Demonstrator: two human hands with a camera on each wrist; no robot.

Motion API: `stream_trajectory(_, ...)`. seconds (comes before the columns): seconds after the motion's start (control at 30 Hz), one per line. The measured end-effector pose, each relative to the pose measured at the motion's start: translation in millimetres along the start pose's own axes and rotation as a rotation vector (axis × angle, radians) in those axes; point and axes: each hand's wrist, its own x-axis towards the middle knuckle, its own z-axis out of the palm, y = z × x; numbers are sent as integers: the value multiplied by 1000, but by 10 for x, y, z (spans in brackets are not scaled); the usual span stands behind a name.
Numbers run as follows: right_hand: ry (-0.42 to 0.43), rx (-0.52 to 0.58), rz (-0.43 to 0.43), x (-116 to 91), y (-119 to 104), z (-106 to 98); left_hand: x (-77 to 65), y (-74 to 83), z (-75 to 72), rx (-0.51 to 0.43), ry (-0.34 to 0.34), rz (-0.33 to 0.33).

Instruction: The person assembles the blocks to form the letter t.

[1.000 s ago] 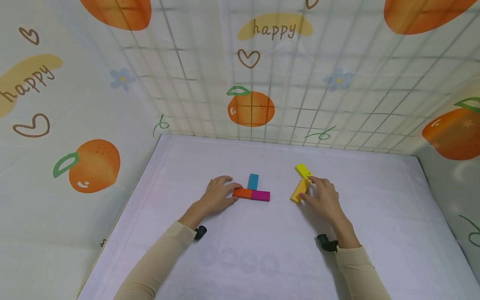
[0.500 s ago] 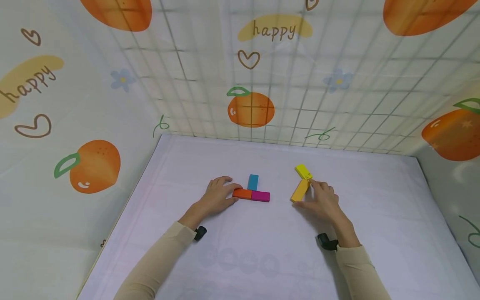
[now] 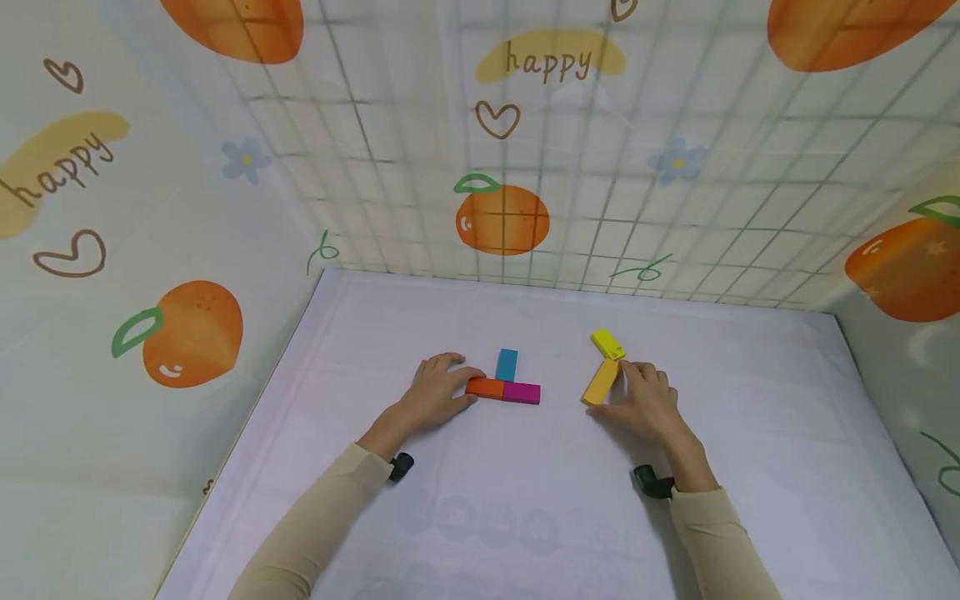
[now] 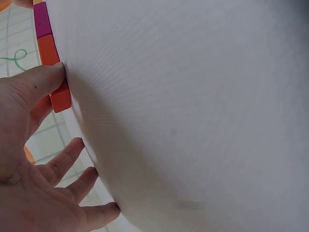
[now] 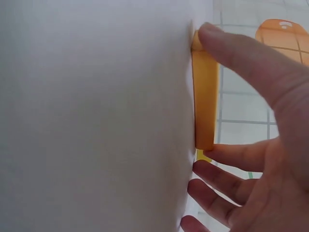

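My left hand (image 3: 435, 390) pinches the left end of an orange block (image 3: 485, 387) between thumb and index finger; the other fingertips rest on the white surface. Against its right end lies a magenta block (image 3: 522, 392), in line with it. Behind that join stands a blue block (image 3: 507, 365), pointing away. My right hand (image 3: 647, 398) spans an amber block (image 5: 205, 99) lengthwise, thumb at the near end and index finger at the far end. A bright yellow block (image 3: 607, 343) lies at an angle right at the amber block's far end.
The blocks lie on a white-covered table (image 3: 495, 467). Behind it rises a cloth curtain (image 3: 420, 183) printed with oranges, over a wire grid. Another printed cloth (image 3: 90, 433) borders the left side. Dark wrist cameras (image 3: 654, 482) sit at both cuffs.
My right thumb has shifted from the amber block's long side to its near end, and the index finger has drawn back slightly from the yellow block. The left hand stays still.
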Motion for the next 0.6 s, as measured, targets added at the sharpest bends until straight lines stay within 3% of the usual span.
stream_trajectory(0.6,23,41,-16,-14,6,-2,-12,19,-17,5,-6,-6)
